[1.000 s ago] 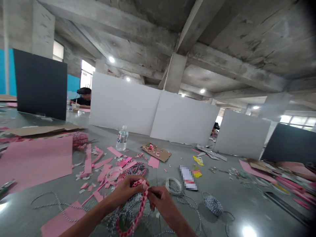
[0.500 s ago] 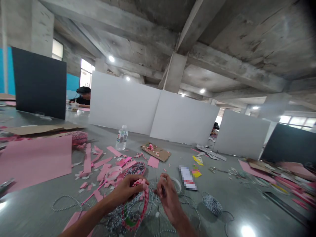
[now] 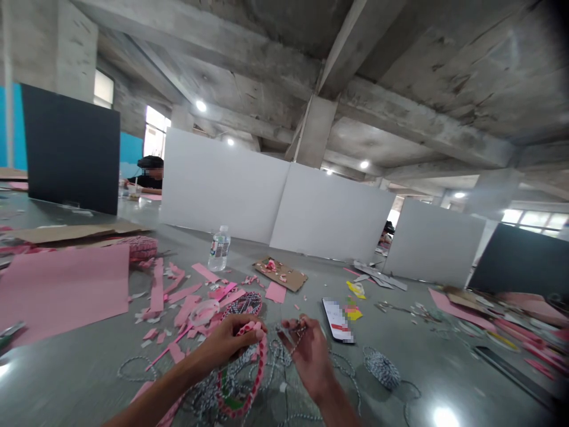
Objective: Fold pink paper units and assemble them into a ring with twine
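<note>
since a second ago the right hand [image 3: 311, 350] has pulled away rightward, pinching black-and-white twisted twine [image 3: 297, 333]; left hand [image 3: 231, 342] grip closed on the pink paper-wrapped ring [image 3: 255, 379], partly hidden.

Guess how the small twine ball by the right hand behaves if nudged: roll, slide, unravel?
The twine ball looks rounded and small, so it would probably roll, and it seems light. A loose strand trails from it across the table, so it likely pays out string as it moves. It appears soft, not fragile.
</note>
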Motion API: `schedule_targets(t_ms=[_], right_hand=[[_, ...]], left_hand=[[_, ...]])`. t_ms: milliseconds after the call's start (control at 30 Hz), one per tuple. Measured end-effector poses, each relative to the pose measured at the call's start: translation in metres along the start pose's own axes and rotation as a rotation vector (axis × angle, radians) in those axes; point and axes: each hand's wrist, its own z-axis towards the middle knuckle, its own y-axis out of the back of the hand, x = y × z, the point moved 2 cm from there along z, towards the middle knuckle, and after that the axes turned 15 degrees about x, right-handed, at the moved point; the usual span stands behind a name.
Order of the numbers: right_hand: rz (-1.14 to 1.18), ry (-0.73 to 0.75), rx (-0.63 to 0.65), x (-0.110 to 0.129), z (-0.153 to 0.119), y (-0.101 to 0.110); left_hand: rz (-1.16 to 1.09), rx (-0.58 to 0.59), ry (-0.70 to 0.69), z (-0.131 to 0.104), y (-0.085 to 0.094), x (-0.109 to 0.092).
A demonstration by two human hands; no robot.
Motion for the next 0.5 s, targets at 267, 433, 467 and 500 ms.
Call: schedule_targets(t_ms=[267, 433, 467, 500], right_hand=[[-0.795, -0.014, 0.240, -0.009, -0.009, -0.003], [-0.372, -0.055, 0.130, 0.000, -0.009, -0.007], [-0.222, -0.061, 0.110, 0.002, -0.008, -0.008], [-0.078, -0.072, 0.103, 0.004, -0.008, -0.009]], left_hand=[[0.001, -0.010, 0.006, 0.000, 0.000, -0.001], [-0.030, 0.020, 0.033, 0.000, -0.001, -0.003], [-0.035, 0.032, 0.035, 0.000, -0.001, -0.003], [-0.038, 0.044, 0.038, 0.000, -0.001, -0.003]])
